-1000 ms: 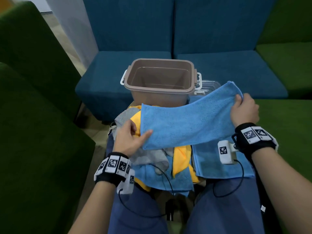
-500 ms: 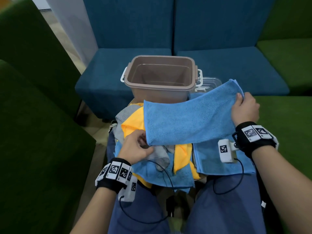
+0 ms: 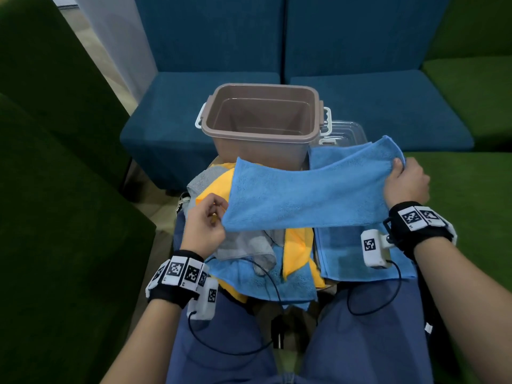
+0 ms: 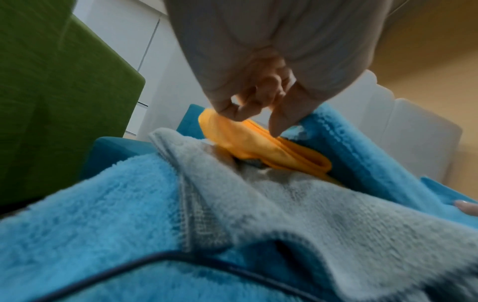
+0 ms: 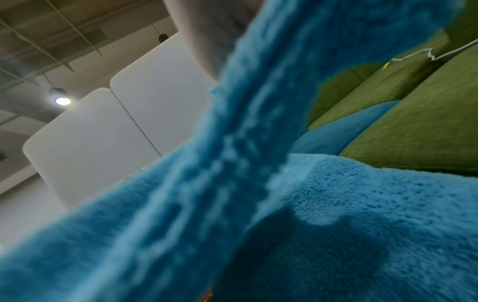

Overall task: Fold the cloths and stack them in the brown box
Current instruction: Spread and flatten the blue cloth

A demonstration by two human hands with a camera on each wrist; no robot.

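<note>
The empty brown box (image 3: 260,126) stands just beyond my knees. A blue cloth (image 3: 304,198), folded into a long strip, stretches across in front of it. My right hand (image 3: 404,181) grips its right end, thumb on top; the right wrist view shows only this blue cloth (image 5: 232,163) close up. My left hand (image 3: 206,223) is at the strip's lower left corner. Its fingers are curled and its thumb (image 4: 282,120) is against the cloth's edge (image 4: 362,159). Below lies a pile of grey (image 3: 243,245), yellow (image 3: 296,245) and blue (image 3: 277,281) cloths.
Another blue cloth (image 3: 346,253) lies flat on the right of my lap. A clear lid (image 3: 343,131) sits behind it beside the box. Blue sofa seats (image 3: 374,106) are behind, green cushions (image 3: 55,189) close on the left and right. Wrist-camera cables (image 3: 266,273) trail over my lap.
My left hand released the strip's left corner, dipped toward the pile, and is back at the lower left corner. The right hand kept its grip and barely moved.
</note>
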